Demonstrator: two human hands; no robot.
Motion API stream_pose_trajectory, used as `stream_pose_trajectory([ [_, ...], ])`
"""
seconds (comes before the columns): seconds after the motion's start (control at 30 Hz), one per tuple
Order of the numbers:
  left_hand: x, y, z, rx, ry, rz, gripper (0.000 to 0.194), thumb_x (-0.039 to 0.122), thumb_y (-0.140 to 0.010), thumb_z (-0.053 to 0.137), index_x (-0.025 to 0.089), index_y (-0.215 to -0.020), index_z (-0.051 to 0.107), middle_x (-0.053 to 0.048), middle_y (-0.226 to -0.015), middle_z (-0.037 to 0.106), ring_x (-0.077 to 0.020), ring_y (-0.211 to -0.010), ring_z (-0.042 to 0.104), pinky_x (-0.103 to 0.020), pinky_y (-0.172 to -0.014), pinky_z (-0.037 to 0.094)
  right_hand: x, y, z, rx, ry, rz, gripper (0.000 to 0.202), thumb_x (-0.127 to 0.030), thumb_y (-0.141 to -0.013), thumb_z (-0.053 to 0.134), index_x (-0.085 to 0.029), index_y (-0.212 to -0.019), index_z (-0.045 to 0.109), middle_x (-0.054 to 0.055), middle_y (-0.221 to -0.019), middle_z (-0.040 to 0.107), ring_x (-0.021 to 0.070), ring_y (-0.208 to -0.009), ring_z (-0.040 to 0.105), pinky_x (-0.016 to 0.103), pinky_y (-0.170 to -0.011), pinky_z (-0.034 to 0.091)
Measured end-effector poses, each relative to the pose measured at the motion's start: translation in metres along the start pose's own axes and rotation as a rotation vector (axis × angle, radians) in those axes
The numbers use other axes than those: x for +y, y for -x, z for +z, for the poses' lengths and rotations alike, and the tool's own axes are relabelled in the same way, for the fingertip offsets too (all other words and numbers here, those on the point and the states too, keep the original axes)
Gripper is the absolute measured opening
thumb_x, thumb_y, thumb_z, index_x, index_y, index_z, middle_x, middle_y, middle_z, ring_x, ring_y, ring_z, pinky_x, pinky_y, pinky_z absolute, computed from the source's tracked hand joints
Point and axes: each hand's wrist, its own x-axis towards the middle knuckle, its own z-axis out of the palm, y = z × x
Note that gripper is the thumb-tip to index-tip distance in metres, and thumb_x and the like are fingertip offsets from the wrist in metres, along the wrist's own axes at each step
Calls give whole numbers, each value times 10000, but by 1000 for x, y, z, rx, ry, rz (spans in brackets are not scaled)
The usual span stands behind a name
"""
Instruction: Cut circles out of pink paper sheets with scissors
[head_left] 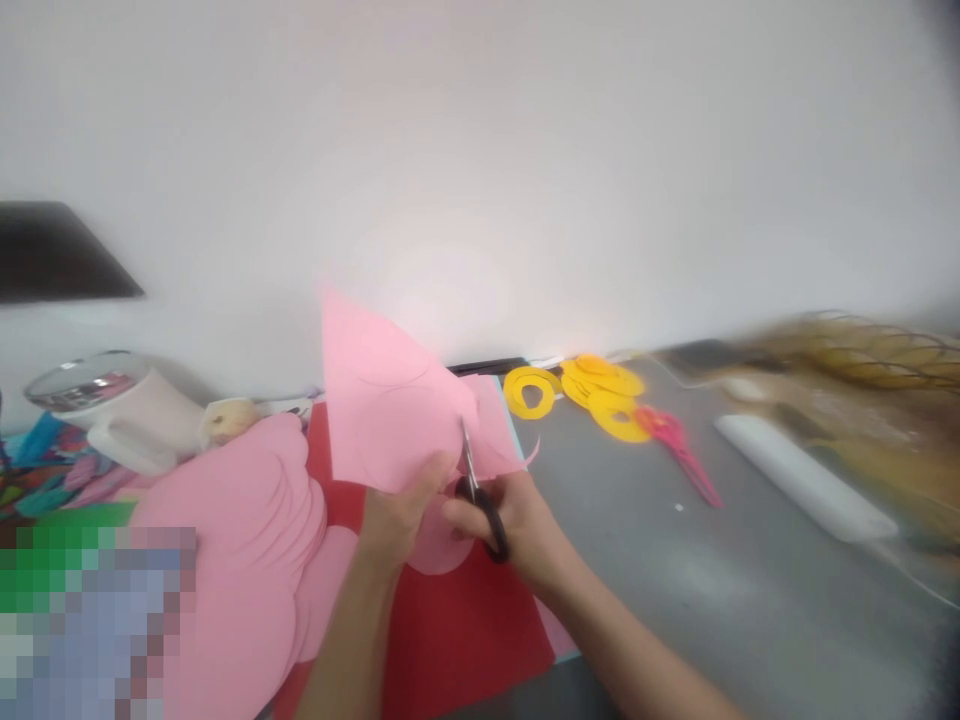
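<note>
My left hand (405, 505) pinches the lower edge of a pink paper sheet (397, 420), which stands tilted up and carries drawn curved outlines. In my right hand (517, 520) is a pair of black-handled scissors (491, 520), their blades against the sheet at its right side, where a cut strip curls away. Under my hands lie a round pink paper piece (439, 550) and a red sheet (465, 640). To the left, cloud-shaped pink paper cutouts (225, 500) are stacked in an overlapping pile.
Yellow paper rings (600, 385) and pink scissors (682, 455) lie right of the sheets on the grey table (720, 590). Farther right is a long white object (806, 480). A white mug-like container (142, 415) stands back left, before the wall (480, 180).
</note>
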Motion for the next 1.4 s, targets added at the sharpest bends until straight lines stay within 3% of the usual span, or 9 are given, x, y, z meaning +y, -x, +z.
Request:
stream_pose_trajectory([
  [0.2, -3, 0, -3, -25, -30, -73, 162, 367, -685, 765, 223, -678, 690, -15, -674, 680, -197, -678, 651, -309, -641, 547, 4, -1, -2, -11, -43, -76, 437, -361, -591, 817, -219, -774, 447, -61, -647, 465, 117, -612, 397, 246, -559, 340],
  [0.37, -1, 1, -2, -24, -46, -103, 180, 355, -697, 757, 216, -617, 674, -12, -629, 662, -191, -654, 646, -302, -641, 543, 6, -4, -3, -15, -54, -106, 436, -335, -583, 822, -214, -817, 475, -56, -672, 473, 129, -638, 439, 256, -593, 375],
  [0.67, -3, 1, -4, -37, -45, -69, 174, 373, -705, 759, 215, -664, 699, -21, -678, 688, -197, -705, 656, -314, -688, 549, 7, -4, -4, -8, -32, -112, 389, -312, -585, 822, -201, -795, 514, -68, -623, 453, 111, -589, 389, 242, -551, 337],
  [0.9, -7, 0, -5, -50, -50, -83, 206, 398, -693, 767, 214, -652, 685, -22, -666, 676, -198, -686, 644, -328, -665, 544, 4, -4, -3, -12, -62, -93, 436, -302, -572, 832, -200, -837, 500, -62, -654, 463, 128, -634, 425, 259, -613, 378],
  [1.2, -1, 1, -3, -49, -58, -73, 185, 352, -695, 763, 216, -612, 671, -13, -617, 661, -190, -632, 635, -304, -610, 536, 8, -3, -5, -3, -11, -72, 432, -328, -603, 806, -217, -838, 461, -58, -661, 476, 126, -620, 394, 260, -584, 342],
  [1.4, -3, 0, -5, -48, -27, -89, 144, 353, -704, 758, 223, -683, 702, -14, -682, 673, -201, -707, 653, -301, -666, 557, 6, -3, -4, 17, -8, -45, 396, -298, -599, 795, -202, -830, 488, -77, -598, 477, 113, -584, 403, 245, -568, 347],
])
